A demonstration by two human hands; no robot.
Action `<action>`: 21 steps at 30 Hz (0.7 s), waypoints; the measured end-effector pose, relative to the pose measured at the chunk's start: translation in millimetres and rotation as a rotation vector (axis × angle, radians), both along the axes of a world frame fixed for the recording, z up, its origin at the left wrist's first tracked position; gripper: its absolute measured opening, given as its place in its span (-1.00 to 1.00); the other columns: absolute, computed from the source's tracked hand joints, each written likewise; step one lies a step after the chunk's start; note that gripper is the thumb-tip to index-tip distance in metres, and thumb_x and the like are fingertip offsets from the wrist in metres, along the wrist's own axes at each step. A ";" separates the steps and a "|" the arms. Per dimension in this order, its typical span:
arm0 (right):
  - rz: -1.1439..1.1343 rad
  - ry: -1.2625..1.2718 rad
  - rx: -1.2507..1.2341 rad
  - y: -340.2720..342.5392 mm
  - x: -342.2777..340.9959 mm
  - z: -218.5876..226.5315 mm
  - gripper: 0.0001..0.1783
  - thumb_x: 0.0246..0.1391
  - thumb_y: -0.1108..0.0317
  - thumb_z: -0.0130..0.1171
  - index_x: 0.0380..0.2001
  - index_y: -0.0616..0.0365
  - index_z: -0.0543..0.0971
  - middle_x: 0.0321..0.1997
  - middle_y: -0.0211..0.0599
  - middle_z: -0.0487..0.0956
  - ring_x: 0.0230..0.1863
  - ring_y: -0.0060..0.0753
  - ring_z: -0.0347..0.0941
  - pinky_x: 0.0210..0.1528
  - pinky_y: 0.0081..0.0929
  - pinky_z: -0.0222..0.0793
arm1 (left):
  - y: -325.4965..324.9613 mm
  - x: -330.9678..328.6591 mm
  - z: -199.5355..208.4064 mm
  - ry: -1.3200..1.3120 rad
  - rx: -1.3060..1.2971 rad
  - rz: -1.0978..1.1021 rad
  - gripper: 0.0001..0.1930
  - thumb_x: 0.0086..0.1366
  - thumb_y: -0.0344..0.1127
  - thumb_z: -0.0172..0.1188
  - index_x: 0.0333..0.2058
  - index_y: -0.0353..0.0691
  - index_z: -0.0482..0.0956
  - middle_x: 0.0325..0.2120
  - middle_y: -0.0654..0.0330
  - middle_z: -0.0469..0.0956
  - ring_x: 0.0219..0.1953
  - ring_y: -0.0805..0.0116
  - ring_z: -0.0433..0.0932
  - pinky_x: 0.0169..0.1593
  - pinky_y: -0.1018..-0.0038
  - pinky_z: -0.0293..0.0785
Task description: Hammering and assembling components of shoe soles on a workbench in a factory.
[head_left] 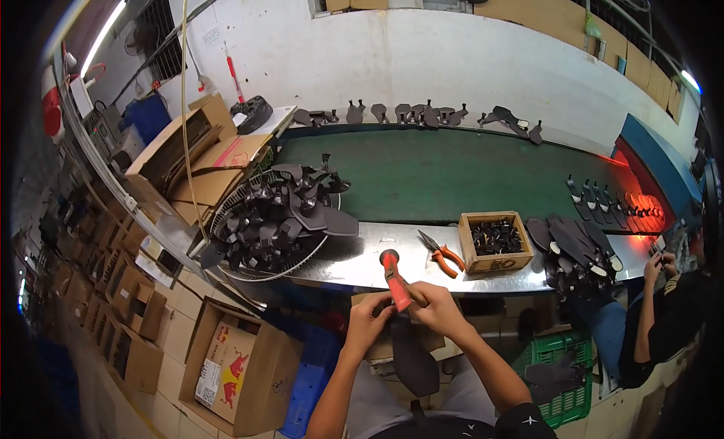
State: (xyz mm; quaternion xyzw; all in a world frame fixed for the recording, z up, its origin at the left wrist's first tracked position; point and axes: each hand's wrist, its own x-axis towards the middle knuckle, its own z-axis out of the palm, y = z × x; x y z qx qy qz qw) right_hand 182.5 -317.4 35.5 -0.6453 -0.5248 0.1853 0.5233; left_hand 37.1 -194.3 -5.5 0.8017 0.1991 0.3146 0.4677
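My right hand (pixel 439 311) is closed around a hammer (pixel 394 277), whose head has a dark round end and a red end. The red end hangs just above my left hand (pixel 367 323). Those left fingers pinch the upper end of a dark grey sandal sole (pixel 415 360), which lies lengthwise over my lap. Where the fingers meet the sole, the hammer hides part of the view. On the metal bench edge, orange-handled pliers (pixel 443 254) lie just beyond my hands. A wooden box (pixel 465 250) of small black parts stands right of the pliers.
A wire basket (pixel 264 273) heaped with dark sandals stands at left. Behind the bench runs a green conveyor belt (pixel 422 175) into a red-glowing machine (pixel 656 167). More soles (pixel 566 239) lie at right, near a co-worker's hand (pixel 654 269). Cardboard box (pixel 249 363) and green crate (pixel 554 348) flank me.
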 end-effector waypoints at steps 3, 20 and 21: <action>-0.025 -0.168 0.015 1.5 -1.9 -7.0 -0.76 0.04 0.39 0.28 -0.22 0.24 0.56 -0.37 -0.14 0.57 -0.37 -0.10 0.51 -0.27 -0.33 0.40 | 0.2 -2.7 -14.6 -0.059 0.098 0.023 -0.71 0.12 -0.45 0.30 -0.14 -0.28 0.60 -0.20 0.01 0.63 -0.14 0.03 0.60 -0.05 0.30 0.49; 0.036 -0.361 -0.051 -3.6 -5.7 9.2 -0.72 -0.12 0.57 0.23 -0.24 0.21 0.55 -0.22 -0.20 0.55 -0.28 -0.05 0.53 -0.22 -0.33 0.45 | 5.4 -4.3 -1.5 -0.031 0.075 -0.099 -0.70 0.06 -0.41 0.38 -0.19 -0.28 0.61 -0.28 0.02 0.63 -0.26 0.10 0.61 -0.13 0.31 0.51; 0.033 -0.343 -0.058 -4.3 -6.3 11.0 -0.70 -0.16 0.59 0.23 -0.25 0.21 0.56 -0.18 -0.22 0.56 -0.29 -0.03 0.53 -0.23 -0.31 0.45 | 5.0 -2.9 2.2 -0.051 -0.011 -0.115 -0.71 0.07 -0.42 0.40 -0.20 -0.30 0.61 -0.31 0.03 0.63 -0.34 0.18 0.63 -0.21 0.36 0.53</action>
